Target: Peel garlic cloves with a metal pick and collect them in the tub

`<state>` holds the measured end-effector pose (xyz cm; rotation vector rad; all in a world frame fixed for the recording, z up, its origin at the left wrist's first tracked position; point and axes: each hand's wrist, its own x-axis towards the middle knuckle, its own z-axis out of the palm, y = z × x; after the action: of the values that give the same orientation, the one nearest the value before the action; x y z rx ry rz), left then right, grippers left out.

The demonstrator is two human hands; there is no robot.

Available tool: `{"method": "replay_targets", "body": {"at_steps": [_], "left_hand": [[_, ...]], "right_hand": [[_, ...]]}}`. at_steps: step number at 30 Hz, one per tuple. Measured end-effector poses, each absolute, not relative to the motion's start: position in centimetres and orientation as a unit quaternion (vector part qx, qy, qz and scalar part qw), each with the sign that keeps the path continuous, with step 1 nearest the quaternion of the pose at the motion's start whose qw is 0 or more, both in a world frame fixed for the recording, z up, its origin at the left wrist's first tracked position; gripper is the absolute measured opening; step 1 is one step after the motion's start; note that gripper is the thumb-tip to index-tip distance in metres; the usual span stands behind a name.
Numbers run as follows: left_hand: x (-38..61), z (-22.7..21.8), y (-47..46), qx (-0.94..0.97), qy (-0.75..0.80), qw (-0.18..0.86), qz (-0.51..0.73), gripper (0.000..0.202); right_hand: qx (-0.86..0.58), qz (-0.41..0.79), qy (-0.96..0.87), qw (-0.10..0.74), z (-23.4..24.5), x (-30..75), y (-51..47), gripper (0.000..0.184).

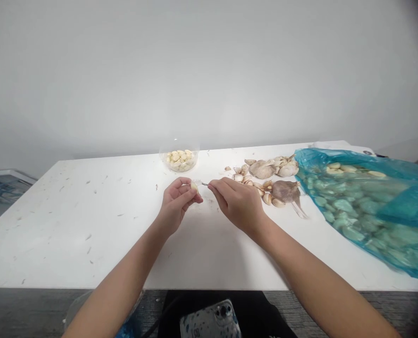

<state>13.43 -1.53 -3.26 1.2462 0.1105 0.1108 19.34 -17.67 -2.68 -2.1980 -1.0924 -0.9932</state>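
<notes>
Over the middle of the white table, my left hand point(179, 203) pinches a pale garlic clove point(194, 186) between thumb and fingers. Facing it, my right hand point(237, 203) is closed on a thin metal tool point(204, 184), most of which is hidden in the fist; I cannot tell its exact kind. The tool's tip points left and reaches close to the clove, with a bit of pale skin between them. Just beyond my right hand lie loose unpeeled garlic cloves point(267, 199) and a purplish garlic bulb point(285, 191).
A clear round tub point(179, 165) of peeled cloves stands at the table's back edge. More garlic bulbs point(263, 169) lie right of it. A large blue plastic bag point(367, 211) full of garlic covers the right side. Skin scraps dot the table point(99, 211). A phone point(211, 321) rests on my lap.
</notes>
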Motion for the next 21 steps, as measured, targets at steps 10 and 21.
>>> {"method": "replay_targets", "body": {"at_steps": [10,21], "left_hand": [[13.38,-3.49,-1.45,0.592,0.037,0.804,0.042,0.025],[13.66,-3.76,-1.81,0.63,0.006,0.766,0.129,0.026]], "right_hand": [[-0.817,-0.377,-0.362,0.244,-2.51,19.44,-17.8,0.026],[-0.8,-0.359,-0.424,0.229,-2.46,19.05,-17.92,0.023]]}}
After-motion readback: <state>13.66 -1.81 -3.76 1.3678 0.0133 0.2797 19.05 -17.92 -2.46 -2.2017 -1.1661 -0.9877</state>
